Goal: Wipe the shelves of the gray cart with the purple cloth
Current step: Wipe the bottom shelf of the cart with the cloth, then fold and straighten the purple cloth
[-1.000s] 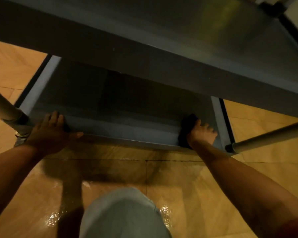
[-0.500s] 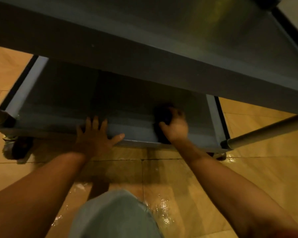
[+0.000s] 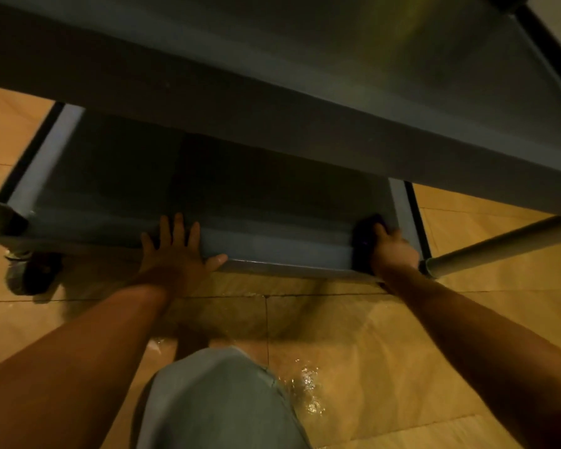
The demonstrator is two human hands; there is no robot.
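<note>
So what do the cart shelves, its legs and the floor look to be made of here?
Lower shelf: probably painted metal or plastic, matte gray, smooth folded rim.
Upper shelf: same gray with a soft sheen.
Leg: pale tube, likely metal, though unclear.
Floor: glossy tan tile, with grout lines and wet glints.

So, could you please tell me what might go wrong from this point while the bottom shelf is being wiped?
1. The glossy tan tiled floor looks wet near the bent knee, so a slip is possible.
2. The gray cart stands on a caster wheel; the left hand pressing its lower shelf rim might roll it.
3. The right hand holds the dark purple cloth at the corner beside the metal leg, where knuckles could knock.
</note>
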